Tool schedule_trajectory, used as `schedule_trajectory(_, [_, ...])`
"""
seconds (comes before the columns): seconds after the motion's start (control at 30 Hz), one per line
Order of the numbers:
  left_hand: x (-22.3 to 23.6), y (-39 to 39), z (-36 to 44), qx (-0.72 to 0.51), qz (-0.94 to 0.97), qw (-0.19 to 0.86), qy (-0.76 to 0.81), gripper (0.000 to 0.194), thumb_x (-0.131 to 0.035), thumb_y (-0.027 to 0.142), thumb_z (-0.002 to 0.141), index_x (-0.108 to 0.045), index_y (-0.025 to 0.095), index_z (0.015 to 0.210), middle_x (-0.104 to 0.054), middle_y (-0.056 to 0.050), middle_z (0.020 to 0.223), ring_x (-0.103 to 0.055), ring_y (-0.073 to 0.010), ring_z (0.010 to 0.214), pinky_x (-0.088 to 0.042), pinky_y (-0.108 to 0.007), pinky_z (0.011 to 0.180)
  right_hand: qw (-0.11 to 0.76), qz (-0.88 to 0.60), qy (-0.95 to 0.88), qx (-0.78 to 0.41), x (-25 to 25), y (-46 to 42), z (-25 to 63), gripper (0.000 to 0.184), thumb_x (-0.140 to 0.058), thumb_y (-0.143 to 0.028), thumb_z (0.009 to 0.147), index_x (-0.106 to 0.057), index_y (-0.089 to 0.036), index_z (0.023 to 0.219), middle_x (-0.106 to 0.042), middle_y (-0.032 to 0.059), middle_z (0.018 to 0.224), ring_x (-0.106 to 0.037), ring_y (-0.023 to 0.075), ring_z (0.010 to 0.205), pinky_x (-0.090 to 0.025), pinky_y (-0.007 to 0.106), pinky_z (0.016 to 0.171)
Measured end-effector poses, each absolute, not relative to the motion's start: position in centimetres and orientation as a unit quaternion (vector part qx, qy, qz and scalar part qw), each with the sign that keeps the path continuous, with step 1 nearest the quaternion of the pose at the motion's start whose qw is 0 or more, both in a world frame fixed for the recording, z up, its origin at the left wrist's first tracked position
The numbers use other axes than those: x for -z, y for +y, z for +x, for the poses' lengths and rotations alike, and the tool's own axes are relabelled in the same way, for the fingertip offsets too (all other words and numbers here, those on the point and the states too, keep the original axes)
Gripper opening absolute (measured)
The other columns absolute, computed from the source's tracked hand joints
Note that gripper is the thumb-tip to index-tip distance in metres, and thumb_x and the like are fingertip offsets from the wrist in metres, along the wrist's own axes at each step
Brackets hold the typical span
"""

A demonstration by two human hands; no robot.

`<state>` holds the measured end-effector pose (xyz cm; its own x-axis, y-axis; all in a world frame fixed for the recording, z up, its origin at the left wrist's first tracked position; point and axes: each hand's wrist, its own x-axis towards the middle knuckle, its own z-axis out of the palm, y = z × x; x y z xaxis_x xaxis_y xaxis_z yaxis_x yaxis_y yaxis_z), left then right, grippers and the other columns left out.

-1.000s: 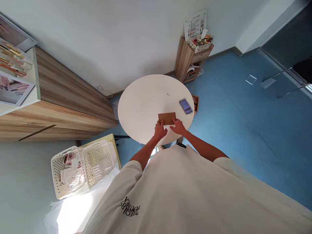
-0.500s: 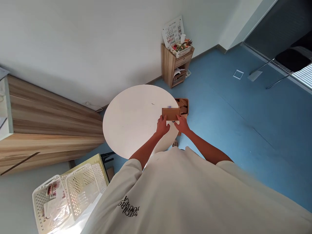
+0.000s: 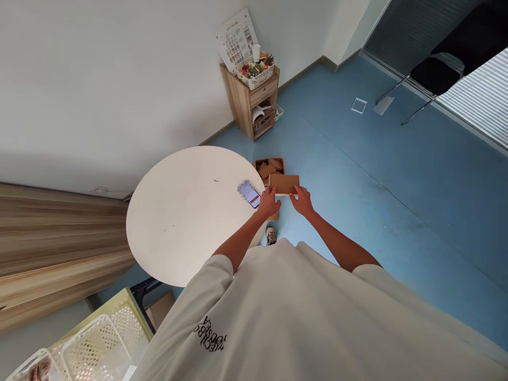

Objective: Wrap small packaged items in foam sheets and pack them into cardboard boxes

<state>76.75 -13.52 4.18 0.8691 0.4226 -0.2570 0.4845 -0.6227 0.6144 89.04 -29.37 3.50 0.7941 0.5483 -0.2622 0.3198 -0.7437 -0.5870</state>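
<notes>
A small brown cardboard box (image 3: 284, 183) is held level in front of me by its two ends. My left hand (image 3: 269, 201) grips its left end, and my right hand (image 3: 303, 201) grips the right end. The box is past the right edge of the round white table (image 3: 186, 211), over the floor side. On the table near my left hand lies a phone (image 3: 253, 198) with its screen lit and partly blurred out. Below and behind the held box, a larger open carton (image 3: 282, 162) contains several brown cardboard pieces or boxes.
A small wooden cabinet (image 3: 244, 106) by the wall bears a white basket (image 3: 260, 79) of colourful items, a cup and a printed board. White perforated baskets (image 3: 95, 344) stand at lower left. A black chair (image 3: 434, 74) is at upper right on the blue floor. My shoe (image 3: 271, 235) shows beside the table.
My view has turned to the right, and the held box has moved off the table toward the right. The phone, earlier mostly covered by the box, now shows on the table.
</notes>
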Motion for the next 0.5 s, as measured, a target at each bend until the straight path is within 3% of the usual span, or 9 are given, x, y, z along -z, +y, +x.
schedule_trajectory(0.23, [-3.4,-15.7,80.2,0.104,0.892,0.378,0.225,0.079,-0.059,0.032,0.094,-0.034,0.016,0.167,-0.044,-0.023,0.164,-0.046,-0.0415,0.15,-0.039,-0.054,0.122,0.258,-0.917,-0.211,-0.22,-2.9,-32.1,92.6,0.063,-0.045,-0.055,0.103,-0.054,-0.021,0.155,-0.049,0.0178,0.157,-0.041,0.0385,0.145,-0.039,0.056,0.119])
schedule_trajectory(0.5, [-4.3,-11.3,82.8,0.065,0.902,0.347,0.249,0.078,-0.06,0.027,0.094,-0.036,0.015,0.167,-0.039,-0.024,0.166,-0.036,-0.043,0.157,-0.035,-0.056,0.125,0.28,-0.904,-0.248,-0.21,-3.0,-27.5,94.9,0.061,-0.046,-0.051,0.103,-0.054,-0.021,0.155,-0.051,0.0185,0.155,-0.043,0.0366,0.145,-0.037,0.055,0.122])
